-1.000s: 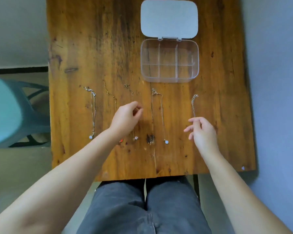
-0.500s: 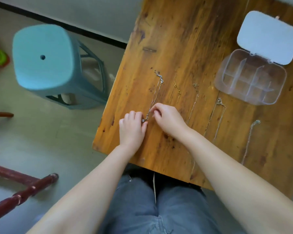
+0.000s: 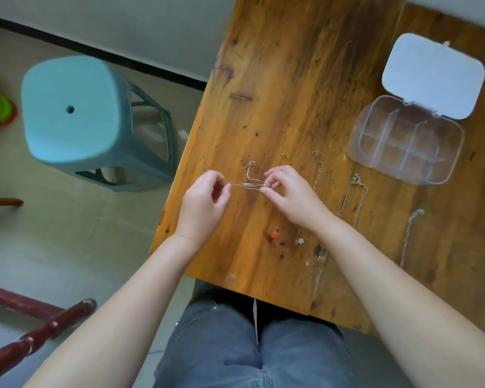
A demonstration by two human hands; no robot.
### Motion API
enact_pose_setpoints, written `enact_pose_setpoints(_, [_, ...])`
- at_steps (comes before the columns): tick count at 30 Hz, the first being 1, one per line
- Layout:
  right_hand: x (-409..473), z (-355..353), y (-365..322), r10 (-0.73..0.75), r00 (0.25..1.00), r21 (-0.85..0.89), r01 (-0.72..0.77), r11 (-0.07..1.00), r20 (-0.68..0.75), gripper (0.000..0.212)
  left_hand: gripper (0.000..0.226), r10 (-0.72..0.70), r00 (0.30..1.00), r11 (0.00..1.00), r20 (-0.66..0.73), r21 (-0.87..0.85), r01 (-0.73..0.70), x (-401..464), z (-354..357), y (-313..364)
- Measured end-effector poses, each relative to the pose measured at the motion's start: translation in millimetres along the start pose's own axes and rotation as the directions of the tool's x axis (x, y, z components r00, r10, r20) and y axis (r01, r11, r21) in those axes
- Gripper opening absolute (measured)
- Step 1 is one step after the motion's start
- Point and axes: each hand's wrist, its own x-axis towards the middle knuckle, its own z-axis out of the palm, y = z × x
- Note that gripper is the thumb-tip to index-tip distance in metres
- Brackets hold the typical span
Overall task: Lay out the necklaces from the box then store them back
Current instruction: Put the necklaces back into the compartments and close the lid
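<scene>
left hand [image 3: 205,203], right hand [image 3: 289,191]: grips clamped on silver necklace [image 3: 247,185] | box [image 3: 406,138] open | stool [image 3: 76,116] beside table [image 3: 291,65]

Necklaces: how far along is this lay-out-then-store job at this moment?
Laying out looks done: the clear box sits open with empty compartments. Storing has just begun: the left hand and right hand pinch the silver necklace stretched between them, apparently folding it. Left: four necklaces on the table, including the red-pendant one, all to go back in.
</scene>
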Motion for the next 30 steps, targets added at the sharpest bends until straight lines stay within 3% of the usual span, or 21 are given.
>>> enact_pose_setpoints(4, [-14.7, -77.1, 14.8, 0.179, 0.979, 0.426, -0.124, 0.896, -0.093, 0.012, 0.009, 0.008, 1.000, 0.997, 0.006, -0.075, -0.008, 33.8, 15.2, 37.7])
enact_pose_setpoints(7, [-23.2, -128.0, 31.2, 0.266, 0.946, 0.653, -0.083, 0.753, -0.186, 0.014, 0.011, 0.040, 0.998, 0.986, 0.051, -0.162, -0.031, 62.0, 46.1, 78.1])
enact_pose_setpoints(9, [-21.2, -157.7, 45.6, 0.347, 0.892, 0.713, -0.041, 0.700, -0.290, 0.015, 0.015, 0.084, 0.994, 0.977, 0.075, -0.204, -0.067, 84.1, 71.9, 109.3])
enact_pose_setpoints(12, [1.0, -186.5, 68.4, 0.410, 0.833, 0.627, -0.101, 0.773, -0.370, 0.015, 0.014, 0.180, 0.977, 0.964, 0.118, -0.219, -0.151, 116.4, 112.1, 154.1])
enact_pose_setpoints(14, [22.2, -194.7, 80.1, 0.421, 0.838, 0.571, -0.166, 0.804, -0.349, 0.017, 0.003, 0.218, 0.964, 0.968, 0.150, -0.161, -0.194, 134.6, 139.2, 176.4])
enact_pose_setpoints(19, [56.9, -191.5, 96.2, 0.420, 0.858, 0.418, -0.280, 0.864, -0.294, 0.024, 0.016, 0.238, 0.952, 0.953, 0.193, 0.142, -0.267, 159.7, 168.4, 188.3])
enact_pose_setpoints(23, [52.9, -183.1, 101.5, 0.376, 0.874, 0.311, -0.281, 0.908, -0.308, 0.016, 0.020, 0.358, 0.905, 0.914, 0.228, 0.111, -0.390, 150.8, 159.8, 173.1])
enact_pose_setpoints(27, [21.1, -152.7, 81.2, 0.213, 0.886, 0.210, -0.135, 0.968, -0.412, 0.016, 0.011, 0.233, 0.958, 0.972, 0.166, -0.012, -0.234, 102.9, 125.5, 130.7])
enact_pose_setpoints(30, [-4.9, -103.5, 60.6, 0.076, 0.957, 0.126, -0.042, 0.991, -0.279, 0.016, 0.010, 0.031, 0.986, 0.997, 0.162, 0.059, -0.041, 39.7, 97.0, 78.2])
